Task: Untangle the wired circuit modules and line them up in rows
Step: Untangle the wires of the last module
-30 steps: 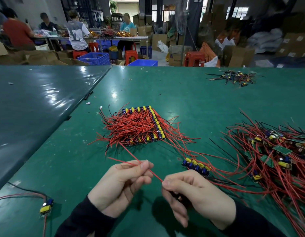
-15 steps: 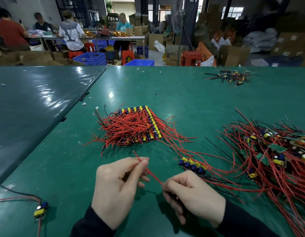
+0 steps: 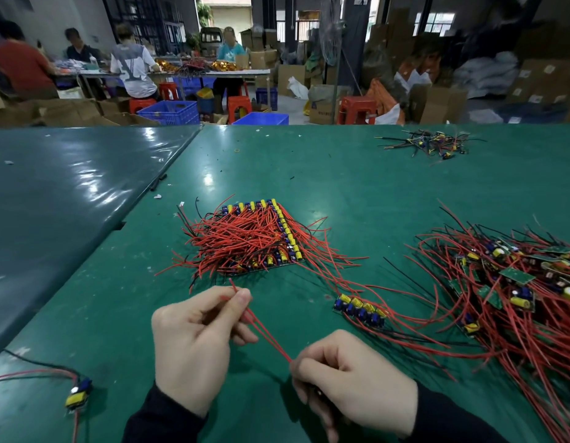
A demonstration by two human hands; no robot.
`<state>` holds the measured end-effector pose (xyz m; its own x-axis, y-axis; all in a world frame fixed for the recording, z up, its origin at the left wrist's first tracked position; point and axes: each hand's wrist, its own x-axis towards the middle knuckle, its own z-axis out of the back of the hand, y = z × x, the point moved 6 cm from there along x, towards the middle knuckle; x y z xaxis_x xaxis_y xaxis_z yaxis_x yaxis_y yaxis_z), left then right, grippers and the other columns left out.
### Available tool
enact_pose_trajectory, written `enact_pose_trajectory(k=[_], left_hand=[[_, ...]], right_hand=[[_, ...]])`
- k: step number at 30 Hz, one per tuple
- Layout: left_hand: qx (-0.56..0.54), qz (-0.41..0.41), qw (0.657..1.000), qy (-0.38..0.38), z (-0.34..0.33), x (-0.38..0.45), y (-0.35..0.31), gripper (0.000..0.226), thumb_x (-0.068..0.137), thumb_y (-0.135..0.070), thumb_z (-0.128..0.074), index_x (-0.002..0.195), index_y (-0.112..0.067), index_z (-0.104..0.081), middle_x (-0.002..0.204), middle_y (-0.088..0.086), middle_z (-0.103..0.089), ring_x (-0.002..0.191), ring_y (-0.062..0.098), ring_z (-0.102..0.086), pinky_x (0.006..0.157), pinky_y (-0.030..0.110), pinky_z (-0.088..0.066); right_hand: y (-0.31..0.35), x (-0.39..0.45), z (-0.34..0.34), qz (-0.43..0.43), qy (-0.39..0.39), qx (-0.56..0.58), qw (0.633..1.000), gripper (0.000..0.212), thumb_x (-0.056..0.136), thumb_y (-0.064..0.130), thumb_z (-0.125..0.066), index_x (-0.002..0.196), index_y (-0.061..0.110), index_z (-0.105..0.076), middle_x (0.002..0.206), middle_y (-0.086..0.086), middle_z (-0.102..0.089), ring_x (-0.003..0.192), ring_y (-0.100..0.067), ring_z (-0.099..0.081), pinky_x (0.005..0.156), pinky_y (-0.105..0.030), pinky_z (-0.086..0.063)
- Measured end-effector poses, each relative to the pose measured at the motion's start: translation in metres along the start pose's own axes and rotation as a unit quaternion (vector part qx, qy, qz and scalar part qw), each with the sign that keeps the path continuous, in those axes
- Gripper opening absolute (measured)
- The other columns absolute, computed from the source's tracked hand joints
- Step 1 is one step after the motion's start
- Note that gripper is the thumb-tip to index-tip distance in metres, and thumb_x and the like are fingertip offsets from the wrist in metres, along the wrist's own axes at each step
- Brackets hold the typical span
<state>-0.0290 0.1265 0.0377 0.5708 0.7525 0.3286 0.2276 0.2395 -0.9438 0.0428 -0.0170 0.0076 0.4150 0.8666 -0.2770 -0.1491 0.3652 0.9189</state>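
Observation:
My left hand [image 3: 197,343] pinches the red wires [image 3: 264,330] of one module near their free ends. My right hand [image 3: 351,378] grips the module itself, which its curled fingers almost hide. The wires stretch taut between both hands. Beyond them lies a block of lined-up modules [image 3: 261,238] with yellow and blue parts, red wires fanned over it. A short row of modules [image 3: 362,310] lies to the right of my hands. A tangled heap of modules and red wires [image 3: 514,295] covers the table's right side.
One loose module [image 3: 79,394] with red and black wires lies at the near left. A small tangle of dark-wired modules [image 3: 434,143] sits at the far right. The green table [image 3: 277,161] meets a darker table [image 3: 53,203] on the left. People work at a far bench.
My left hand has slid along the red wires toward their ends and risen slightly, and two wires now run side by side between my hands. My right hand stays put.

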Motion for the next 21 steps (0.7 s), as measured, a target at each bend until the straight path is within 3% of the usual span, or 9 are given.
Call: enact_pose_trajectory(k=[2, 5, 8, 11, 14, 17, 19, 21], left_hand=[[-0.071, 0.102, 0.992, 0.031, 0.0, 0.004, 0.01, 0.019, 0.079, -0.007, -0.062, 0.062, -0.001, -0.069, 0.055, 0.015, -0.061, 0.036, 0.022, -0.055, 0.036, 0.02, -0.044], [-0.152, 0.214, 0.962, 0.077, -0.003, 0.009, 0.018, 0.03, 0.079, -0.027, -0.056, 0.083, -0.001, -0.071, 0.068, 0.011, -0.067, 0.043, 0.016, -0.057, 0.04, 0.019, -0.048], [-0.229, 0.303, 0.92, 0.093, -0.007, 0.006, 0.031, 0.047, 0.09, -0.041, -0.043, 0.095, -0.001, -0.068, 0.075, 0.012, -0.068, 0.05, 0.017, -0.061, 0.046, 0.021, -0.053], [-0.195, 0.378, 0.889, 0.167, -0.02, -0.01, 0.044, 0.037, 0.098, -0.02, -0.036, 0.101, 0.005, -0.064, 0.074, 0.018, -0.068, 0.054, 0.023, -0.065, 0.049, 0.025, -0.055], [-0.119, 0.395, 0.849, 0.33, -0.034, -0.028, 0.044, 0.024, 0.093, 0.002, -0.041, 0.104, 0.007, -0.062, 0.08, 0.023, -0.069, 0.059, 0.026, -0.067, 0.054, 0.028, -0.057], [-0.121, 0.371, 0.787, 0.478, -0.042, -0.041, 0.032, 0.022, 0.086, -0.01, -0.061, 0.105, -0.002, -0.069, 0.082, 0.019, -0.071, 0.061, 0.022, -0.069, 0.053, 0.022, -0.053], [-0.167, 0.341, 0.781, 0.496, -0.043, -0.041, 0.024, 0.03, 0.084, -0.024, -0.068, 0.11, -0.009, -0.069, 0.077, 0.013, -0.072, 0.057, 0.017, -0.068, 0.049, 0.019, -0.052], [-0.212, 0.344, 0.817, 0.411, -0.04, -0.029, 0.023, 0.042, 0.069, -0.035, -0.08, 0.105, -0.014, -0.072, 0.069, 0.011, -0.069, 0.051, 0.015, -0.065, 0.045, 0.019, -0.05]], right_hand=[[0.001, 0.001, 0.001, 0.028, -0.027, -0.017, 0.999, 0.034, 0.09, 0.018, -0.051, 0.057, 0.017, -0.062, 0.05, -0.001, -0.057, 0.039, -0.004, -0.051, 0.041, -0.012, -0.034], [0.006, 0.002, 0.01, 0.084, -0.097, -0.028, 0.991, 0.028, 0.092, 0.027, -0.058, 0.07, 0.023, -0.075, 0.063, 0.0, -0.052, 0.055, 0.0, -0.049, 0.057, -0.016, -0.04], [0.003, 0.003, 0.022, 0.073, -0.154, 0.157, 0.973, 0.026, 0.083, 0.035, -0.059, 0.081, 0.016, -0.077, 0.051, 0.007, -0.039, 0.042, -0.005, -0.034, 0.041, -0.015, -0.03], [-0.001, 0.003, 0.035, 0.058, -0.204, 0.329, 0.92, 0.026, 0.072, 0.035, -0.062, 0.08, 0.014, -0.076, 0.051, 0.005, -0.045, 0.039, -0.006, -0.04, 0.036, -0.014, -0.031], [0.0, 0.001, 0.043, 0.059, -0.232, 0.462, 0.854, 0.02, 0.069, 0.026, -0.064, 0.075, 0.012, -0.077, 0.066, -0.003, -0.065, 0.053, -0.011, -0.065, 0.044, -0.014, -0.049], [-0.002, 0.0, 0.045, 0.049, -0.248, 0.537, 0.805, 0.018, 0.067, 0.022, -0.066, 0.071, 0.008, -0.077, 0.072, -0.008, -0.07, 0.062, -0.015, -0.071, 0.049, -0.017, -0.054], [-0.002, -0.001, 0.043, 0.045, -0.241, 0.561, 0.791, 0.017, 0.065, 0.019, -0.068, 0.071, 0.006, -0.076, 0.075, -0.01, -0.071, 0.065, -0.017, -0.072, 0.05, -0.019, -0.055], [0.0, -0.001, 0.04, 0.052, -0.227, 0.571, 0.787, 0.021, 0.059, 0.012, -0.071, 0.077, 0.002, -0.072, 0.077, -0.012, -0.071, 0.067, -0.019, -0.072, 0.051, -0.02, -0.055]])
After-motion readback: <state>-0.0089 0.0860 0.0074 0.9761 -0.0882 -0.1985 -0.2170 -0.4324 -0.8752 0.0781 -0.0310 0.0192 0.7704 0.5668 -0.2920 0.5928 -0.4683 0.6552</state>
